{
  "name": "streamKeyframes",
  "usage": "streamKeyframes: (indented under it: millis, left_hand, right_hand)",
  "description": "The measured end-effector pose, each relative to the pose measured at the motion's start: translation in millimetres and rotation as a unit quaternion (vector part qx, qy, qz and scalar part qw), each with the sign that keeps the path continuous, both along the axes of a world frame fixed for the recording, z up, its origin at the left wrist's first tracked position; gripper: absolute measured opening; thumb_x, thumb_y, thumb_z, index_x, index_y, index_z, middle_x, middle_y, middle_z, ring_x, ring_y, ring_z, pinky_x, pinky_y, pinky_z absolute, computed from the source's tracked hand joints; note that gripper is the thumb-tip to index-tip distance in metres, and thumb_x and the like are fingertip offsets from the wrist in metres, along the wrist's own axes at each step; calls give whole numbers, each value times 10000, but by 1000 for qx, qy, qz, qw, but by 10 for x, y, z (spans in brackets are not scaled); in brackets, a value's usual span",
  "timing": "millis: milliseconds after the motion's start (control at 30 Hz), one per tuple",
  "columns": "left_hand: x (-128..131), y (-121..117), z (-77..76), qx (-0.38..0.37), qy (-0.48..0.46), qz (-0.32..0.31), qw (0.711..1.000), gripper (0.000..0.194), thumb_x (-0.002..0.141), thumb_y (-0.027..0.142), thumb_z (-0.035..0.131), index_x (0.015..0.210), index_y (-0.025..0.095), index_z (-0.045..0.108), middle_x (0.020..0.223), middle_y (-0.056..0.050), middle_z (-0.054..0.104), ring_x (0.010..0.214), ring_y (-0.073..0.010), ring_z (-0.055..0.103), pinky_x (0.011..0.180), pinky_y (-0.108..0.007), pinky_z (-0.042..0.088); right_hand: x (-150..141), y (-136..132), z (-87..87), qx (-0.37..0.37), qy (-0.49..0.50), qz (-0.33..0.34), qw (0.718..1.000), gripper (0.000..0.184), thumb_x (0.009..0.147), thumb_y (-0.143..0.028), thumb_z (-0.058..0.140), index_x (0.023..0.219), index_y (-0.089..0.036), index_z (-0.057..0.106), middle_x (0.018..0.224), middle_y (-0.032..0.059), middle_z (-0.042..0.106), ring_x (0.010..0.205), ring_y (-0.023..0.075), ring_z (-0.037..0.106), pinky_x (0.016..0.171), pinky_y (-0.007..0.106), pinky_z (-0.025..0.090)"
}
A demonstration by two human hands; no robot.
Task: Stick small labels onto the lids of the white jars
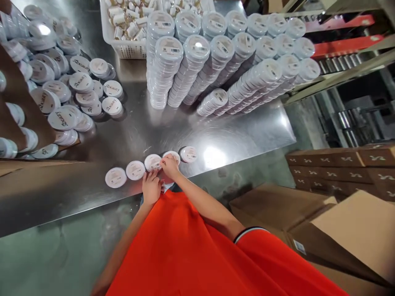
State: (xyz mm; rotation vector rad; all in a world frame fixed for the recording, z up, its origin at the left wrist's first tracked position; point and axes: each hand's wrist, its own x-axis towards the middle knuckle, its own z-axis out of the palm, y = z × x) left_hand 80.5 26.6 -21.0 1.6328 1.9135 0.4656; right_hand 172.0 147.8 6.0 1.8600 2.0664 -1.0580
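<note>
A row of several round white compacts lies bottom up along the near edge of the steel table (234,135), among them one at the left end (115,177) and one at the right end (188,154). My right hand (169,165) presses a small barcode label onto the compact (153,162) in the middle of the row. My left hand (151,187) rests at the table edge just below it, fingers near a sheet of labels (162,187) that is mostly hidden.
Tall leaning stacks of labelled compacts (216,61) fill the back of the table. Loose compacts marked "Beauty" (61,98) pile at the left beside a cardboard box. A white basket (126,47) holds small parts. Cardboard cartons (339,213) stand at the right.
</note>
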Motion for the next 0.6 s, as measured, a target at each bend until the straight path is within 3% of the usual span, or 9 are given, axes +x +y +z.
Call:
streamKeyframes:
  millis: [500,600]
  left_hand:
    - [-17,-3,7,-18,2,-9,1000,251,955,224,487,882,198,725,1405,-110,645,1398,-319,522,1192,-584,351]
    - [-6,-10,-6,-20,6,-5,1000,249,947,212,482,884,205,723,1402,-108,649,1402,-308,519,1192,-575,352]
  right_hand:
    - [-104,-60,-26,48,-94,57,993,317,1007,-274,422,1070,-187,720,1234,119,618,1126,265,501,934,391,359]
    - [-113,-49,7,61,-104,92,988,303,983,-380,510,1097,-186,713,1220,129,618,1104,273,531,946,401,363]
